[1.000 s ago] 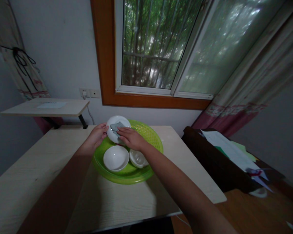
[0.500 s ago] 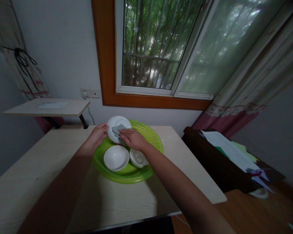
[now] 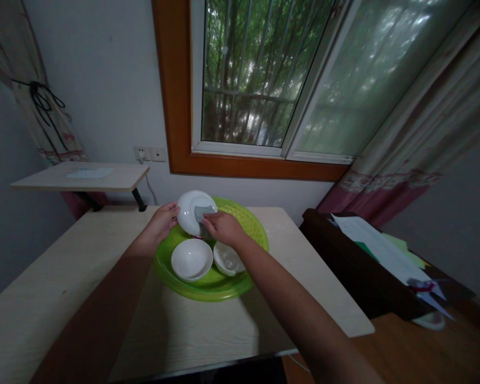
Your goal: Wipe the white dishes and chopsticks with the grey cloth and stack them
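A small white plate (image 3: 187, 209) is held tilted over the back of a round green basket (image 3: 208, 294). My left hand (image 3: 165, 217) grips the plate's left edge, closed on it. Pinched in my right hand (image 3: 224, 226) is a grey cloth (image 3: 202, 212), which lies against the plate's upper face. Below the plate, a white bowl (image 3: 192, 260) stands upright in the basket. To its right sits another white bowl (image 3: 226, 260), partly covered by my right forearm. Something with a bit of red shows under the plate, mostly hidden.
The basket stands on a pale wooden table (image 3: 208, 336). A raised shelf (image 3: 124, 180) with a paper (image 3: 90, 173) on it is at the back left. Right of the table is a dark brown piece of furniture (image 3: 344, 266) with papers (image 3: 378, 245) on top. A window is behind.
My right hand has drawn the cloth slightly to the right across the plate, and its fingers have curled in more. My left hand keeps its hold on the plate's edge.
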